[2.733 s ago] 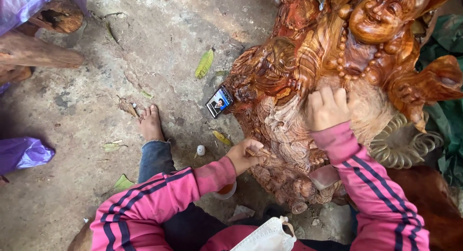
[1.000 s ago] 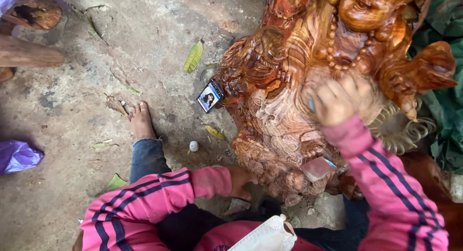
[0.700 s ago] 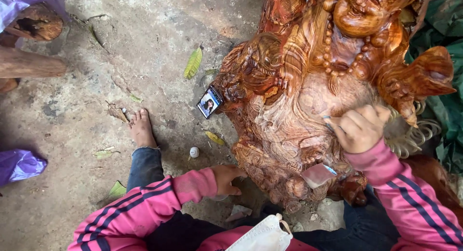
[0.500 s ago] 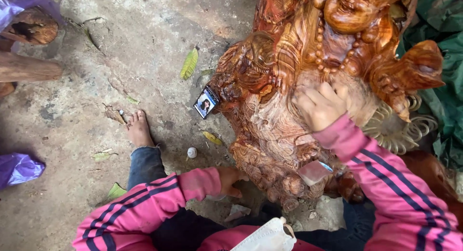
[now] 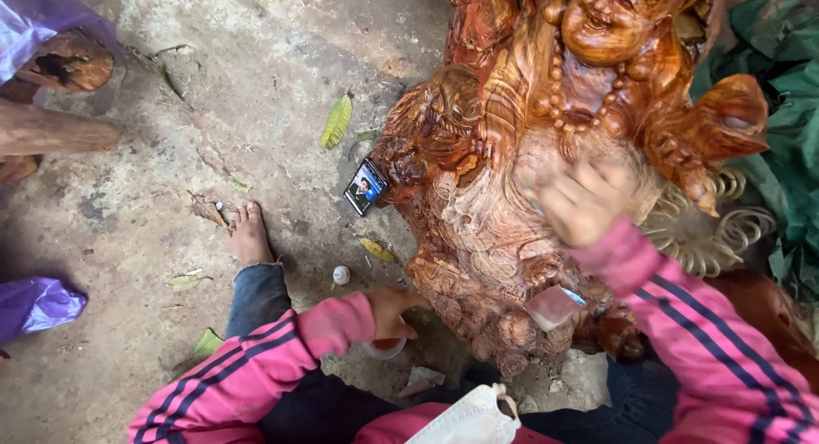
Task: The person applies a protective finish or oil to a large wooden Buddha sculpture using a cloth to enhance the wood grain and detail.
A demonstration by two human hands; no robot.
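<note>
A large reddish carved wooden statue [image 5: 512, 154] of a laughing figure stands on the ground in front of me. My right hand [image 5: 582, 203], in a pink striped sleeve, presses on its pale belly with curled, blurred fingers; a small bluish edge shows under them. My left hand [image 5: 392, 312] sits low by the statue's base, fingers curled over a small white cup [image 5: 382, 350]. A pinkish scrap with a blue edge [image 5: 554, 306] lies on the carving below my right hand.
A phone [image 5: 367, 186] leans against the statue's left side. My bare foot [image 5: 249, 235], a small white cap [image 5: 340, 275] and leaves [image 5: 337, 120] are on the concrete. Logs [image 5: 51, 133] and purple bags [image 5: 38, 303] lie left, a green tarp [image 5: 785, 137] right. A white mask [image 5: 469, 418] hangs below.
My right hand has rubbed back and forth over the statue's belly and now sits right of centre. My left hand dropped from the statue's side to the cup.
</note>
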